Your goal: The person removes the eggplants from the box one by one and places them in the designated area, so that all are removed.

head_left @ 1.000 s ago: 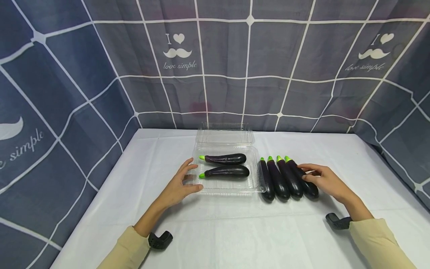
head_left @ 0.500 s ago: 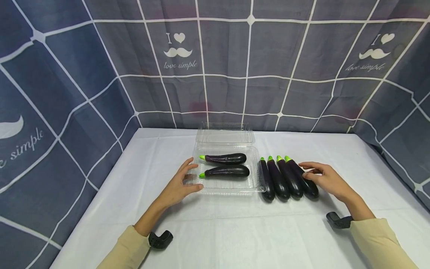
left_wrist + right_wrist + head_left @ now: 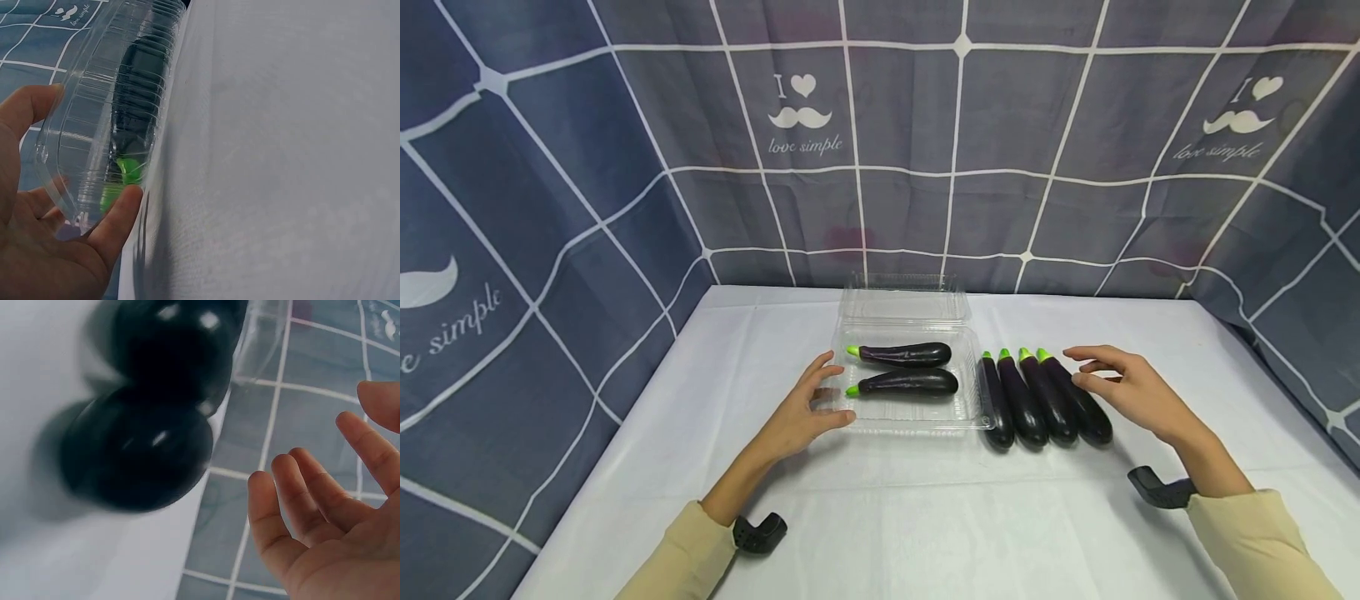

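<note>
Two dark eggplants, one behind (image 3: 906,355) and one in front (image 3: 910,382), lie crosswise inside a clear plastic clamshell box (image 3: 925,417), green ends to the left. My left hand (image 3: 793,425) spreads its fingers at the box's left end; in the left wrist view its thumb (image 3: 125,215) and a fingertip meet the clear wall and rim. Several more eggplants lie side by side right of the box, the rightmost eggplant (image 3: 1078,404) nearest my right hand (image 3: 1135,392). That hand hovers over its right side, fingers loosely bent and holding nothing, apart from the eggplant (image 3: 137,450) in the right wrist view.
The box's hinged lid (image 3: 904,304) stands raised at the back. White cloth (image 3: 925,517) covers the table, and a dark gridded curtain (image 3: 895,208) rises behind and at both sides. Each wrist carries a black device, one at the left wrist (image 3: 760,533) and one at the right wrist (image 3: 1161,487).
My right hand has lifted up and away from the rightmost eggplant. The left hand, box and eggplants have stayed in place.
</note>
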A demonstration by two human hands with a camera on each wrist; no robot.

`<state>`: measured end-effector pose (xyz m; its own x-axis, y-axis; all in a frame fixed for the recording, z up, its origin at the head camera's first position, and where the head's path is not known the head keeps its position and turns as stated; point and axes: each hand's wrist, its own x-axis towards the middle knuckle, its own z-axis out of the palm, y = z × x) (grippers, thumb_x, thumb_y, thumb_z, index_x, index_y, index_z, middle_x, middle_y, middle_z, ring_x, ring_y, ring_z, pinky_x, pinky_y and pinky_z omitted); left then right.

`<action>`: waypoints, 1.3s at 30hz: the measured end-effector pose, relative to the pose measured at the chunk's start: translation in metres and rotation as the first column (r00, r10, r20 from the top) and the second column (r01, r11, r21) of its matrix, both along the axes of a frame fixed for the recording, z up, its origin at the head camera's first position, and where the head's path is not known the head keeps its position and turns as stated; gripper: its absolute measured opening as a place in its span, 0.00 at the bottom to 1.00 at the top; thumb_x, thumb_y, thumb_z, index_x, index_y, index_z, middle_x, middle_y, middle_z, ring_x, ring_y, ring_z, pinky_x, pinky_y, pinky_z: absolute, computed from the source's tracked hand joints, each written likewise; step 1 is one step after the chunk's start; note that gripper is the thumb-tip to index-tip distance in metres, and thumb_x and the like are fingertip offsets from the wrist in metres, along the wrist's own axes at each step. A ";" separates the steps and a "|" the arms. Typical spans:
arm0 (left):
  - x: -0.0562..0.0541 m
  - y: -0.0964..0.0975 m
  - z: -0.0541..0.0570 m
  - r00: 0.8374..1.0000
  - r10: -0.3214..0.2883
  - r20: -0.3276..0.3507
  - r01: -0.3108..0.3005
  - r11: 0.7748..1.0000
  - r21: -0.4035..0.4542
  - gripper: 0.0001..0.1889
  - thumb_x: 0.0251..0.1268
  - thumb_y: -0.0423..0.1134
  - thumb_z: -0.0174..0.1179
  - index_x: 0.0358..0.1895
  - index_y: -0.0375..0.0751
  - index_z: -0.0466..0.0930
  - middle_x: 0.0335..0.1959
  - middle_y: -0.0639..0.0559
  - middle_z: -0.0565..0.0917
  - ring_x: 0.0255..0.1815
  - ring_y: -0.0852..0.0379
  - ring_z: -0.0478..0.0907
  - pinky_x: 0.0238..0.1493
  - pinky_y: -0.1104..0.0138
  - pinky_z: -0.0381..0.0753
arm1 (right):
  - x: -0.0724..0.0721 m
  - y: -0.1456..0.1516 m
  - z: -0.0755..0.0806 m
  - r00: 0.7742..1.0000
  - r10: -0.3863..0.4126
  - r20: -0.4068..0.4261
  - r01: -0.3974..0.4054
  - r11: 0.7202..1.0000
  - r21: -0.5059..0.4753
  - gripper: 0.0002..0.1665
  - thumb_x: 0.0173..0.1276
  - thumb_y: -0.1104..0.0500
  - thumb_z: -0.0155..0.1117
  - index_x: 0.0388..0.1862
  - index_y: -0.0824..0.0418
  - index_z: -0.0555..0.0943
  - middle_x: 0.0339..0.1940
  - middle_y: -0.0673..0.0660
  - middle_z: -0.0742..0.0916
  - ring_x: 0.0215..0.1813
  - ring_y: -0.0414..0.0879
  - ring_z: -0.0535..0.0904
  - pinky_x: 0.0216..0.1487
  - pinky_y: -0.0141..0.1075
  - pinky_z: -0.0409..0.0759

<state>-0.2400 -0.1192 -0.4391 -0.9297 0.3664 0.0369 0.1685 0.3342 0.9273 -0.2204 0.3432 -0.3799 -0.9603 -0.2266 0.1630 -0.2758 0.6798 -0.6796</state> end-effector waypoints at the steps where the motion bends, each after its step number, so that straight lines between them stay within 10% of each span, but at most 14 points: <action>1: 0.000 0.000 0.000 1.000 0.002 0.002 -0.002 1.000 -0.003 0.39 0.61 0.40 0.69 0.73 0.35 0.61 0.80 0.52 0.44 0.70 0.34 0.61 0.60 0.45 0.71 | 0.000 -0.004 0.002 1.000 0.011 -0.006 -0.011 1.000 -0.009 0.22 0.73 0.58 0.62 0.64 0.60 0.78 0.60 0.59 0.80 0.52 0.37 0.77 0.48 0.25 0.75; 16: 0.001 0.001 0.001 1.000 -0.001 0.000 0.001 1.000 0.010 0.39 0.61 0.39 0.69 0.73 0.34 0.60 0.80 0.50 0.43 0.70 0.33 0.60 0.60 0.45 0.72 | -0.017 -0.066 0.022 0.982 0.184 0.028 -0.178 0.972 -0.152 0.18 0.71 0.61 0.63 0.59 0.59 0.81 0.57 0.53 0.82 0.51 0.46 0.80 0.51 0.33 0.79; 39: -0.001 0.001 0.000 1.000 -0.001 0.012 0.000 1.000 0.031 0.40 0.61 0.39 0.70 0.73 0.35 0.61 0.80 0.52 0.44 0.70 0.35 0.60 0.61 0.48 0.72 | -0.045 -0.162 -0.006 0.941 0.334 0.058 -0.318 0.929 -0.190 0.20 0.69 0.63 0.63 0.59 0.65 0.81 0.57 0.59 0.82 0.57 0.59 0.75 0.56 0.51 0.75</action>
